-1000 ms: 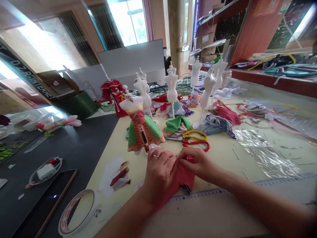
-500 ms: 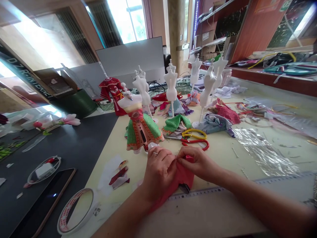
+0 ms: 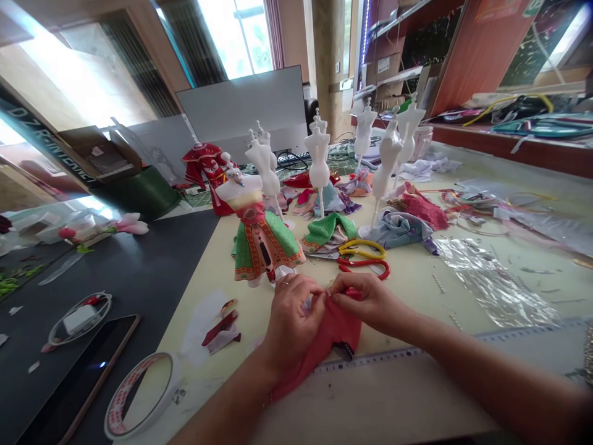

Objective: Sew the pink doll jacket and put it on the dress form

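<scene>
Phone (image 3: 81, 380) lies on the dark mat (image 3: 157, 266) at your far left, with a white charger (image 3: 78, 319) and its looped cable just beyond. Next to the phone, a roll of tape (image 3: 173, 380) lies flat, and past it some red and pale fabric scraps (image 3: 221, 330) rest on the cream tabletop (image 3: 412, 281). Beyond your hands, to the left, stands a small dress form (image 3: 254, 214) in a green and coral outfit.

Your left hand (image 3: 293, 315), ring on one finger, grips the coral-red cloth (image 3: 340, 318), its thumb and fingertips pressed at the upper edge. The cloth hangs down between your hands, its dark-trimmed corner lying by the ruler (image 3: 370, 360). Your right hand (image 3: 368, 300) pinches that same edge between thumb and forefinger, its tips almost meeting the left ones; whether they also hold something tiny, you cannot tell.

Scissors (image 3: 343, 250) with yellow and red handles lie just past your right hand, below the bare white dress forms (image 3: 319, 161). Well to the right, a crinkled silvery sheet (image 3: 491, 278) lies flat.
</scene>
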Tool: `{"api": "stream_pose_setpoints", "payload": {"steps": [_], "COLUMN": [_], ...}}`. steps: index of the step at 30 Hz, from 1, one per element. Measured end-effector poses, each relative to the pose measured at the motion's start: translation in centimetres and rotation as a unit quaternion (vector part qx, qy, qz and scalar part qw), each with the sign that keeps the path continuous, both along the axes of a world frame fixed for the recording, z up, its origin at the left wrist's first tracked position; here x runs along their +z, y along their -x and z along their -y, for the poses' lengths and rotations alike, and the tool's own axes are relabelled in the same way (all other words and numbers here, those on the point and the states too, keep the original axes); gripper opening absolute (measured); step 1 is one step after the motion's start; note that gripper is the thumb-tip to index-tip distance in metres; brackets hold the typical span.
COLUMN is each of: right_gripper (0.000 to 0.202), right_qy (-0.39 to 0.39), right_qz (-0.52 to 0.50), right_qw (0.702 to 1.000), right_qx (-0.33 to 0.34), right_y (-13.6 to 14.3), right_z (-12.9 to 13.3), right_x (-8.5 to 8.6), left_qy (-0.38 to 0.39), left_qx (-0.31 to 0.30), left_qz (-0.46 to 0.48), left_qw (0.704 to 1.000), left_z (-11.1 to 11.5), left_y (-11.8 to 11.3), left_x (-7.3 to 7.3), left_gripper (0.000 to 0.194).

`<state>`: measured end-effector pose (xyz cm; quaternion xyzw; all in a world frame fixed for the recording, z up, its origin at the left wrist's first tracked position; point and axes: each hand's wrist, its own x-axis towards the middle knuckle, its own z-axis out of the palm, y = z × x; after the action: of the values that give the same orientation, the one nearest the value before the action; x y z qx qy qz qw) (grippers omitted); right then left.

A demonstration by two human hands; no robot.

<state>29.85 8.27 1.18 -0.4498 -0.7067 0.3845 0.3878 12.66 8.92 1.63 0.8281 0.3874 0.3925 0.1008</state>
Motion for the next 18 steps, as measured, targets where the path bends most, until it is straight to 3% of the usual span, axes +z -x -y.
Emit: {"api": "stream_pose_setpoints", "payload": {"steps": [7, 18], "right_gripper": [0.012, 0.01], "right_qy": [-0.04, -0.106], "right_qz": [0.026, 0.067], "right_qw": [0.999, 0.991], "right_qx": [-0.021, -0.039], "right_y": [0.12, 0.4], "right_z": [0.05, 0.17], "right_x": [-0.14, -0.26], "left_qy": [-0.118, -0.115], "left_qx": [-0.003, -0.003], "left_qz": [-0.034, -0.048], "left_qw": [0.992, 0.992], "left_z": [0.14, 0.09], "left_y": [0.02, -0.13], "left_x": [-0.38, -0.49], "left_gripper": [0.01, 0.01]}}
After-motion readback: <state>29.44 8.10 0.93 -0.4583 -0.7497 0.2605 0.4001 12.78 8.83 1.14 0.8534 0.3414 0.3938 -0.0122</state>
